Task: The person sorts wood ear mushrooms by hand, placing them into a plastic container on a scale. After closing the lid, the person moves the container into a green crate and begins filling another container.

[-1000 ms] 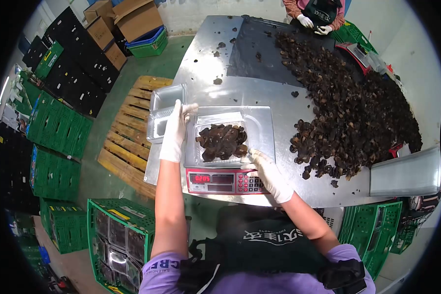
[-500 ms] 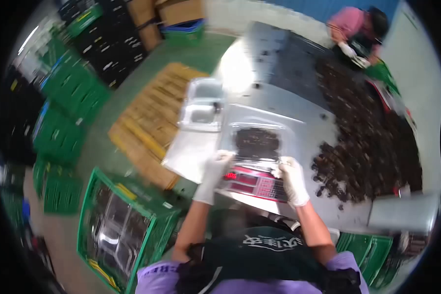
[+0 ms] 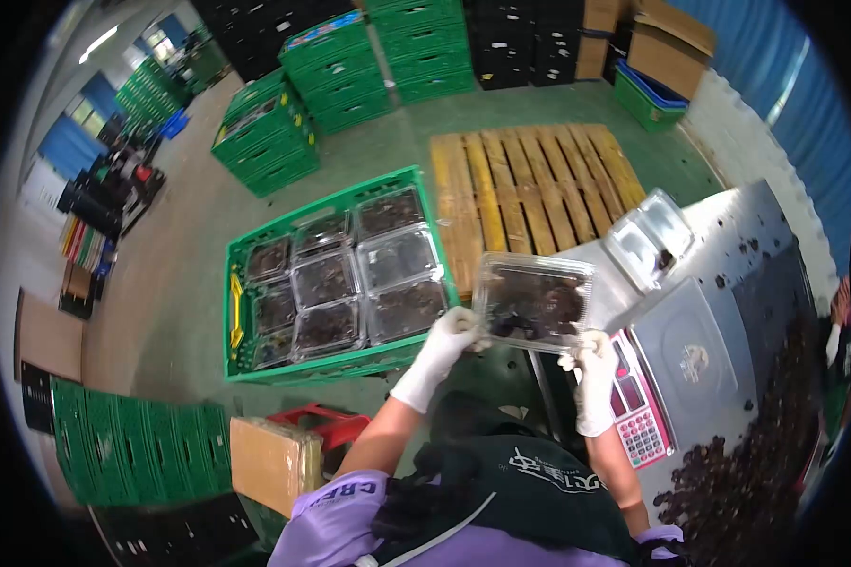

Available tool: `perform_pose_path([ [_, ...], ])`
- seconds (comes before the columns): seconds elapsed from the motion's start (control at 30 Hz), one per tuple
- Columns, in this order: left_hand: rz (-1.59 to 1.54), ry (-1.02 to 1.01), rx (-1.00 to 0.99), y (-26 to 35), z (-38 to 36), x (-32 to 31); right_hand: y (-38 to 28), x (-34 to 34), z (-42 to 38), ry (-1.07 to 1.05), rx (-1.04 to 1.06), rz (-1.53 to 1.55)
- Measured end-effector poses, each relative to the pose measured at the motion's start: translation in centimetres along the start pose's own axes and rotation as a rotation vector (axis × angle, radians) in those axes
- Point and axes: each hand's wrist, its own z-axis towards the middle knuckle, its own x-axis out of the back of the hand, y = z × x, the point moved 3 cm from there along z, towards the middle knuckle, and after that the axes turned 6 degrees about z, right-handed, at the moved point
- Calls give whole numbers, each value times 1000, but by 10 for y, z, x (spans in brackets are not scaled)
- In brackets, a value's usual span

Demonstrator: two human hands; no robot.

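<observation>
- Green floor (image 3: pixel 378 156) spreads around us, with a wooden pallet (image 3: pixel 487 180) at one o'clock and a metal table (image 3: pixel 742 213) around three.
- At nine o'clock, a green crate (image 3: pixel 359 361) holds packed tubs (image 3: pixel 326 283) side by side, seemingly so they cannot shift.
- Towards four o'clock, a scale (image 3: pixel 671 321) sits by the table's edge, presumably for easy reach.
- Between crate and scale we hold a clear tub (image 3: pixel 537 262) of dark pieces.
- Our left hand (image 3: pixel 449 335) and right hand (image 3: pixel 596 364) grip its two near corners, probably for balance.
</observation>
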Motion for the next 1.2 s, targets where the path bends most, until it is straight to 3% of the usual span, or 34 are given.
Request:
perform_pose_path([
  [0.1,-19,249,-188,-7,-40,64,25,-63,-2,-209,-133,108],
  [0.2,-112,426,-280,-16,-75,115,40,-119,-11,-442,-163,-35],
  [0.4,-74,654,-358,-24,-116,190,77,-182,-31,-636,-149,-223],
  [0.47,-16,793,-485,-14,-130,234,72,-185,-35,-694,-151,-369],
  [0.53,61,997,-447,-10,-149,294,53,-179,-37,-653,75,-417],
  [0.57,0,1003,-432,-18,-155,334,48,-165,-30,-658,-7,-445],
  [0.6,-58,1008,-415,-30,-159,376,48,-148,-23,-644,46,-481],
  [0.67,119,1038,-168,-39,-162,448,67,-98,-11,-544,2,-445],
  [0.7,107,1085,-86,-44,-154,472,58,-79,-11,-479,-85,-489],
  [0.73,58,1088,-16,-46,-146,480,74,-52,-11,-383,-144,-339],
  [0.8,591,1040,135,-96,-122,551,61,-22,-23,-313,-219,-474],
  [0.83,706,1197,236,-69,-117,496,63,-3,-29,-275,-177,-541],
  [0.87,999,1300,464,-63,-106,481,73,21,-37,-224,-238,-517],
  [0.93,1175,747,439,-32,-95,410,69,46,-58,-166,-257,-448],
  [1.0,886,366,359,3,-85,310,72,67,-76,-59,-297,-352],
  [1.1,1104,398,614,-31,-66,308,78,88,-95,12,-338,-345],
  [1.2,1311,462,657,-47,-53,310,91,93,-95,83,-363,-288],
])
